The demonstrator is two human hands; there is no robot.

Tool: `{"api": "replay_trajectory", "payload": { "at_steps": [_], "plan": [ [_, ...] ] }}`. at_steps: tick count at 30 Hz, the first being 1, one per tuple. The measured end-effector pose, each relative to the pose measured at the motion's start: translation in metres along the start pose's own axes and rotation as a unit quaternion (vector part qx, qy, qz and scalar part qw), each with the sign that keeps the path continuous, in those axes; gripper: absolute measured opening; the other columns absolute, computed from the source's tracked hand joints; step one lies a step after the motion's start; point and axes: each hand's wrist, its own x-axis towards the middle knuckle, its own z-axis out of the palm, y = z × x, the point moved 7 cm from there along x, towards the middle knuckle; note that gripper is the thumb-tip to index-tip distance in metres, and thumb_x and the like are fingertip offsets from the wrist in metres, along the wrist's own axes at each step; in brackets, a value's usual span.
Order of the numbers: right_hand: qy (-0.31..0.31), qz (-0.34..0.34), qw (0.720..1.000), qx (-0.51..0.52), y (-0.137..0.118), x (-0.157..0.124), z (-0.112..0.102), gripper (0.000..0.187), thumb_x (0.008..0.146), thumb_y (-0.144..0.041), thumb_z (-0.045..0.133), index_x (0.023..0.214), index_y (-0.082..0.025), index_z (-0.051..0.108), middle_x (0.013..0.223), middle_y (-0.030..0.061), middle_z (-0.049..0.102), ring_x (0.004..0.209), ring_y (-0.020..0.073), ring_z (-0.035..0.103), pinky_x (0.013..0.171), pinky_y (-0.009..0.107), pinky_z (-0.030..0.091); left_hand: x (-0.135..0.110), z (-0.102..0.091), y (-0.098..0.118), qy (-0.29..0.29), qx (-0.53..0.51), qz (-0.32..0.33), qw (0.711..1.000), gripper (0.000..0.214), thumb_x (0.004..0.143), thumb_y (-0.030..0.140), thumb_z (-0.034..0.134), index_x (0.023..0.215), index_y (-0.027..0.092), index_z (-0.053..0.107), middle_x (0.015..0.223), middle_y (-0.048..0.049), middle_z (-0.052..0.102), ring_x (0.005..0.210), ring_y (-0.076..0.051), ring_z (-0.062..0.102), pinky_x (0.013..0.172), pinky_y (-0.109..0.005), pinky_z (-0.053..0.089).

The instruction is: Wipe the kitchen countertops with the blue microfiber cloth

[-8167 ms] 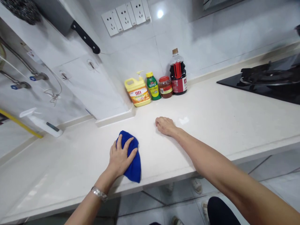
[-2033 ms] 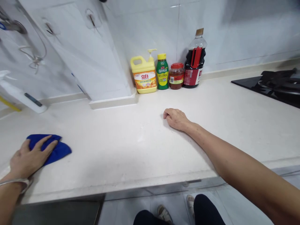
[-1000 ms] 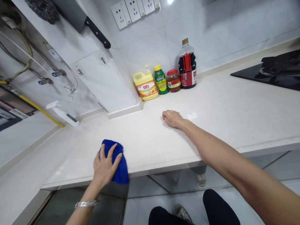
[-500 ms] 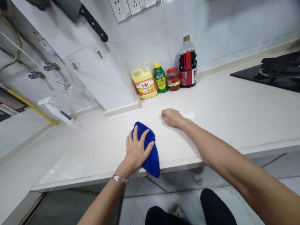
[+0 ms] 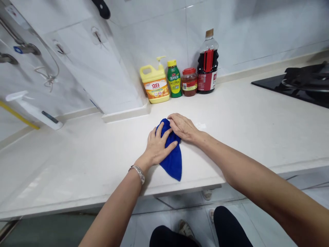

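A blue cloth (image 5: pixel 172 160) lies on the pale countertop (image 5: pixel 244 123), its tail pointing toward the front edge. My left hand (image 5: pixel 157 145) presses flat on the cloth with fingers spread. My right hand (image 5: pixel 183 127) rests on the cloth's far right edge, fingers curled loosely over it and touching the left hand's fingertips. A metal bracelet circles my left wrist.
At the back wall stand a yellow dish-soap jug (image 5: pixel 154 84), a green bottle (image 5: pixel 174 78), a red-lidded jar (image 5: pixel 189 81) and a dark sauce bottle (image 5: pixel 207 65). A gas hob (image 5: pixel 298 84) sits far right. A white spray bottle (image 5: pixel 33 110) lies far left. A knife handle (image 5: pixel 101 7) hangs on the wall.
My left hand slid the blue cloth right and away from me, up to my right hand. The right hand, earlier resting bare on the counter, now touches the cloth.
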Motion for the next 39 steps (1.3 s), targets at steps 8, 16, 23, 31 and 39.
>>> {"api": "replay_trajectory", "payload": {
  "at_steps": [8,16,23,31,39],
  "plan": [
    [0.006,-0.148,0.987,-0.055,-0.039,-0.02,0.01,0.052,0.101,-0.04,0.047,0.147,-0.016,0.048,0.161,0.017,0.034,0.15,0.0306,0.028,0.124,0.051,0.027,-0.008,-0.038,-0.05,0.121,-0.259,-0.073,0.956,0.059,0.095,0.028,0.033,0.153,0.016,0.029,0.13,-0.0136,0.066,0.122,-0.027,0.062,0.115,-0.051,0.043],
    [-0.072,-0.149,0.981,-0.106,-0.051,-0.018,0.049,0.058,0.091,-0.057,0.058,0.135,-0.019,0.059,0.156,0.0161,0.044,0.147,0.0449,0.029,0.114,0.069,0.034,-0.011,-0.043,-0.054,0.162,-0.101,-0.105,0.976,0.054,0.095,0.02,0.037,0.147,0.01,0.042,0.142,-0.015,0.058,0.134,-0.024,0.052,0.12,-0.04,0.037],
    [-0.03,-0.18,0.981,-0.065,-0.04,-0.038,0.021,0.035,0.096,-0.047,0.05,0.114,-0.019,0.061,0.137,0.0156,0.057,0.132,0.0331,0.048,0.114,0.056,0.042,-0.009,-0.022,-0.069,0.015,0.026,-0.16,0.987,0.058,0.105,0.043,0.031,0.158,0.018,0.033,0.168,-0.0097,0.02,0.157,-0.027,0.014,0.131,-0.05,0.008],
    [-0.018,-0.123,0.985,-0.122,0.029,-0.1,-0.03,0.047,0.102,-0.055,0.039,0.129,-0.021,0.058,0.15,0.0147,0.048,0.146,0.0349,0.037,0.123,0.06,0.031,-0.008,-0.013,-0.067,-0.067,0.07,-0.15,0.984,0.061,0.103,0.049,0.025,0.16,0.026,0.029,0.17,-0.0028,0.016,0.158,-0.027,0.01,0.131,-0.049,0.008],
    [-0.094,-0.149,0.971,-0.159,-0.032,-0.123,-0.003,0.055,0.101,-0.055,0.044,0.15,-0.031,0.048,0.163,0.0101,0.031,0.153,0.0412,0.018,0.117,0.066,0.035,-0.002,-0.012,-0.062,-0.068,0.068,-0.158,0.983,0.061,0.103,0.045,0.027,0.16,0.022,0.029,0.17,-0.0069,0.015,0.157,-0.032,0.01,0.13,-0.054,0.008]
  ]
}}
